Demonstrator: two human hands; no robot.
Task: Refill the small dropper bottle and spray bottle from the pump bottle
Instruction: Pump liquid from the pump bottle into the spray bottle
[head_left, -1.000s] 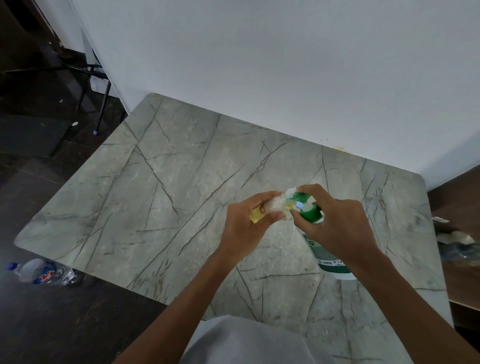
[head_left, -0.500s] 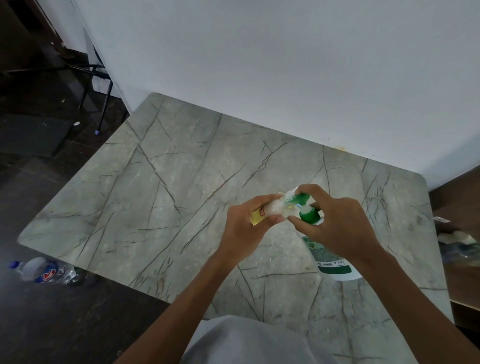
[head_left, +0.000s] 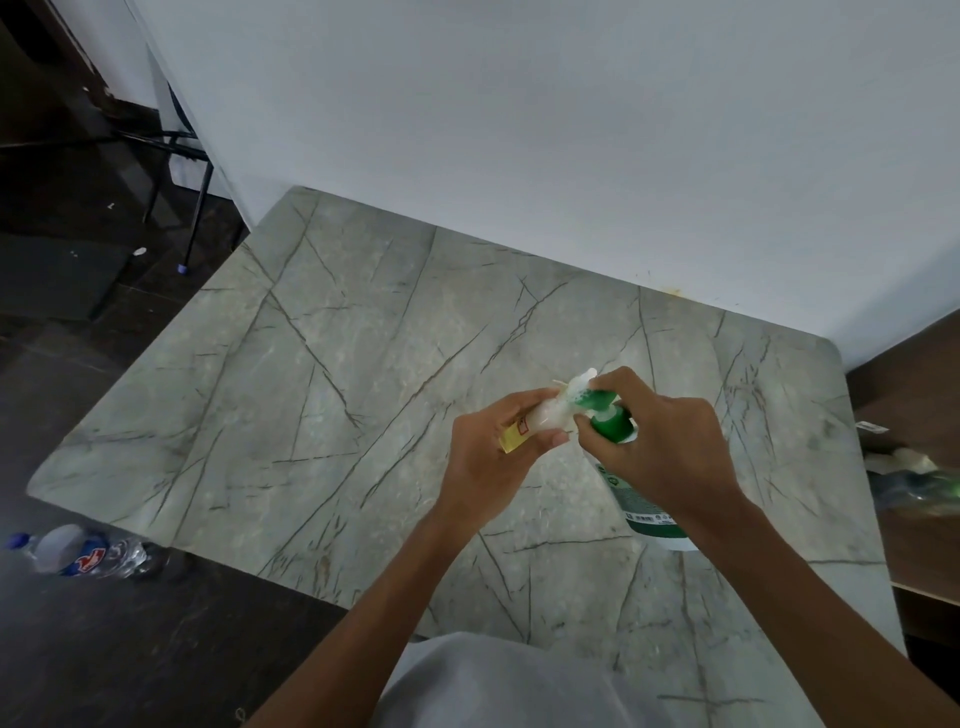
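Marble table (head_left: 363, 389) — blurred small bottle (head_left: 540, 415) in left hand (head_left: 498, 462) grip, half-hidden pump bottle (head_left: 640, 500) in right hand (head_left: 670, 447) grip.

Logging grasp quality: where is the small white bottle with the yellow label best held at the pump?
Round its yellow-labelled body, from the left: the small white bottle tilts its mouth toward the green pump head, which the right hand occupies, so that end must stay free.
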